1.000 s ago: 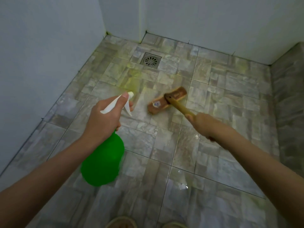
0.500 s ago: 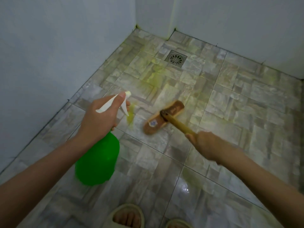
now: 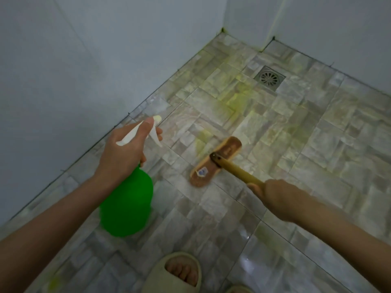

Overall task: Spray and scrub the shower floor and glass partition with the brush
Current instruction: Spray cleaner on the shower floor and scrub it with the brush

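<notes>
Left hand clamps the green spray bottle, nozzle forward; right hand grips the brush handle, its head flat on the floor just ahead, between both hands. Hazard: the wet, glossy surface beneath the hands may let the sandal slip during scrubbing.

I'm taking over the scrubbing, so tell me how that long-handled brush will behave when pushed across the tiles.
The brush probably stays stiff: its wooden-looking handle runs straight from the right hand. It likely glides easily, since the floor looks wet and glossy. The wide flat head should resist tipping.
</notes>
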Demonstrator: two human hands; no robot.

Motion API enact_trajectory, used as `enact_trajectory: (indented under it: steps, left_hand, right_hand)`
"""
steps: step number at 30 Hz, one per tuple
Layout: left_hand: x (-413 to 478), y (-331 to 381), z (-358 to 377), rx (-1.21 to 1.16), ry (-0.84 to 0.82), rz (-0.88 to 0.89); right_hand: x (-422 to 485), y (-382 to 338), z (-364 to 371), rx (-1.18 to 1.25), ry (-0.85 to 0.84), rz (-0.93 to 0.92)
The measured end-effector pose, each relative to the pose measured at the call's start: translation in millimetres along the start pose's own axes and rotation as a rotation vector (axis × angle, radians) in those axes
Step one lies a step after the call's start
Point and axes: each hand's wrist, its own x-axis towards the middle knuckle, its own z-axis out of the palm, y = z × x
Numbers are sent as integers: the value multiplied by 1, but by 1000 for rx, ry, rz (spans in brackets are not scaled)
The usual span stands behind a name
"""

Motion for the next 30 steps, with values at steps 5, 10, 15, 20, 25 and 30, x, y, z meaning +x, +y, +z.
enact_trajectory:
  steps: [5, 10, 15, 20, 25, 30]
  left_hand:
    - [-8, -9, -7, 47, 42, -18]
    - [-14, -18, -18, 49, 78, -51]
    - [-17, -22, -28, 51, 103, -115]
    - [-17, -26, -26, 68, 95, -84]
    - [-15, -29, -33, 39, 115, -106]
    - [-10, -29, -34, 84, 121, -96]
  right_hand:
    - [84, -80, -40, -10, 111, -172]
    - [53, -40, -19, 3, 86, -110]
    - [48, -48, -29, -56, 39, -103]
    - [105, -116, -67, 36, 114, -205]
    - [55, -55, -36, -4, 80, -123]
    - [101, -121, -69, 26, 105, -197]
